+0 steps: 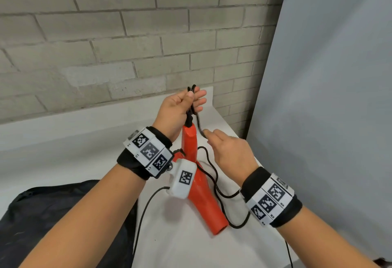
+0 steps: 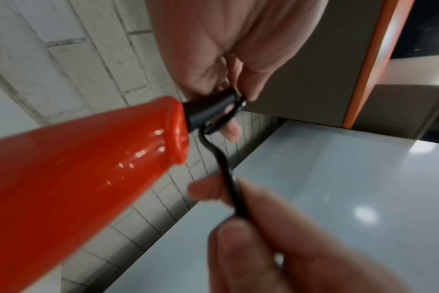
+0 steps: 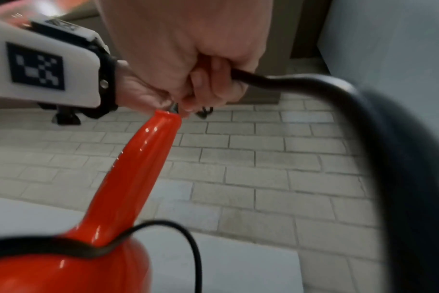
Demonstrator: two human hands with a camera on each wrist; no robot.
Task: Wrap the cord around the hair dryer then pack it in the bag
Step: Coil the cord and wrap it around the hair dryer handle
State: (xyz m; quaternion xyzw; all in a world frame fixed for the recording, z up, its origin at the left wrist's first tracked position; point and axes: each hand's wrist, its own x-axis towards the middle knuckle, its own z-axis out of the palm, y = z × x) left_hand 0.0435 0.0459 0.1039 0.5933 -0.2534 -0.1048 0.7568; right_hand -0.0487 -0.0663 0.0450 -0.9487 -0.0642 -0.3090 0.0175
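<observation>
Head view: left hand [image 1: 180, 106] pinches cord [image 1: 214, 174] loops above the dryer [image 1: 197, 174] handle, right hand [image 1: 231, 151] pinching slack to feed another turn.

Hair dryer [image 1: 196, 185]: glossy red-orange; body laid on the white surface, handle raised away from the viewer, nozzle pointed towards the viewer
Cord [image 1: 214, 175]: thin, black; small loops gathered above the handle's end, the rest trailed loosely beside the body and off the near edge
Bag [image 1: 53, 214]: black, soft; laid just left of the dryer
</observation>
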